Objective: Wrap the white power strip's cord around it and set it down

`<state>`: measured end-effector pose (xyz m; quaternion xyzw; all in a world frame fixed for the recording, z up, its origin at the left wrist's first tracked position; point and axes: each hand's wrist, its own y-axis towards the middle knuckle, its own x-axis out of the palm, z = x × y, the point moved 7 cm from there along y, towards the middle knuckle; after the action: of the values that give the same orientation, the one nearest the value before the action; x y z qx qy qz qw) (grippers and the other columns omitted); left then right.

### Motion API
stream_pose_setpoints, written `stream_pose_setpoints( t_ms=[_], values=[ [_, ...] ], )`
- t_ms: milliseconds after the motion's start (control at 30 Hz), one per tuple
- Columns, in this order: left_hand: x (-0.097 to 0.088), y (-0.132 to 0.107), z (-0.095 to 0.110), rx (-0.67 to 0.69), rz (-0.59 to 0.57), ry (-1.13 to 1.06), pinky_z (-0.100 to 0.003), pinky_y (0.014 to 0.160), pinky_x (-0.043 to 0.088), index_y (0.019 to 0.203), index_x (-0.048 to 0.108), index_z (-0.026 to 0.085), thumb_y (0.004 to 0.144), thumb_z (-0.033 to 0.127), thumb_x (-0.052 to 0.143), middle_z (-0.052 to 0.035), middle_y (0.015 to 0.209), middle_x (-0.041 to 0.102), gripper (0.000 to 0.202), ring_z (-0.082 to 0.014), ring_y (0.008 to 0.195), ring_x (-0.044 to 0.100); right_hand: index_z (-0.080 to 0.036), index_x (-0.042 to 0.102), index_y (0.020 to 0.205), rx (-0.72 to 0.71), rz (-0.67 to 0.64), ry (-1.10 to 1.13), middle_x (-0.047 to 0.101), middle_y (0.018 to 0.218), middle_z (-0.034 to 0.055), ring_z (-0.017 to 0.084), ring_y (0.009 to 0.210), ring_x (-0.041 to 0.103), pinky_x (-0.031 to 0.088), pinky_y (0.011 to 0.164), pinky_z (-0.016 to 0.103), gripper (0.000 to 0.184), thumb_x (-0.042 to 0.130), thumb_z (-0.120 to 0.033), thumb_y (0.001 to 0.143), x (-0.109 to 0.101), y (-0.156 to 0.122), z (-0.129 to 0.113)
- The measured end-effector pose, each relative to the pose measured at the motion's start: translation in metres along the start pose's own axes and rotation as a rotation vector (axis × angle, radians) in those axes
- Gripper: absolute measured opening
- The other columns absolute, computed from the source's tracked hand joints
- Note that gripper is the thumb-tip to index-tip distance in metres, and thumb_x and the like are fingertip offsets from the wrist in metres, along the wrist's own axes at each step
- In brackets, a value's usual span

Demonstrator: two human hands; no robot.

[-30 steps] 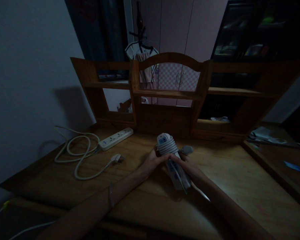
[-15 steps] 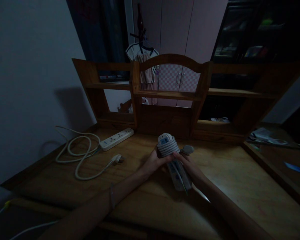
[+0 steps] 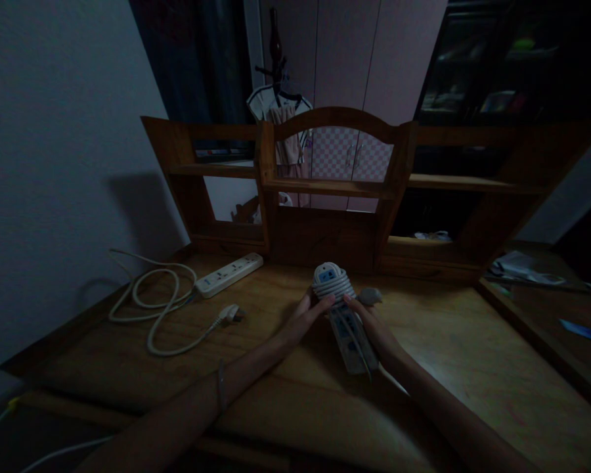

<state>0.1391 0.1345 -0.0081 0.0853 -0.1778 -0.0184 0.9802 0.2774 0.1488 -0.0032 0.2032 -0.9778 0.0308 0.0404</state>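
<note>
A white power strip (image 3: 350, 345) with blue sockets lies tilted on the desk, its far end wrapped in several turns of its white cord (image 3: 335, 286). My left hand (image 3: 305, 316) grips its left side, thumb pressed on the coils. On the other side my right hand (image 3: 372, 323) holds it too, with the thumb on the lower turns. The grey plug (image 3: 370, 295) sticks out to the right of the coils. A thin loose strand hangs down along the strip. The undersides of both hands' fingers are hidden.
A second white power strip (image 3: 230, 274) lies at the desk's back left, its cord (image 3: 177, 305) looped loosely and its plug (image 3: 232, 314) on the wood. A wooden shelf unit (image 3: 325, 236) stands along the back edge. At right lies a blue packet (image 3: 580, 330).
My left thumb has drawn back from across the coils to their left part, so the two thumbs are now apart. The strip has shifted very slightly.
</note>
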Motion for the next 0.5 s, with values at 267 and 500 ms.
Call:
stream_pose_setpoints(
  t_ms=[267, 500],
  values=[
    [-0.004, -0.001, 0.002, -0.01, 0.0, 0.108, -0.039, 0.107, 0.034, 0.123, 0.056, 0.017, 0.088, 0.043, 0.061, -0.0096, 0.13, 0.059, 0.044, -0.0271, 0.124, 0.049, -0.016, 0.068, 0.11, -0.081, -0.064, 0.017, 0.071, 0.105, 0.0077, 0.026, 0.098, 0.065, 0.049, 0.086, 0.033, 0.048, 0.061, -0.055, 0.084, 0.005, -0.002, -0.01],
    [-0.01, -0.003, 0.007, 0.03, 0.06, 0.355, -0.032, 0.101, 0.034, 0.128, 0.051, 0.025, 0.092, 0.052, 0.049, -0.0055, 0.129, 0.057, 0.046, -0.0211, 0.111, 0.055, -0.015, 0.066, 0.11, -0.069, 0.079, -0.01, 0.072, 0.098, 0.0087, 0.025, 0.086, 0.067, 0.052, 0.074, 0.031, 0.054, 0.063, -0.06, 0.079, -0.02, 0.008, -0.008]
  ],
)
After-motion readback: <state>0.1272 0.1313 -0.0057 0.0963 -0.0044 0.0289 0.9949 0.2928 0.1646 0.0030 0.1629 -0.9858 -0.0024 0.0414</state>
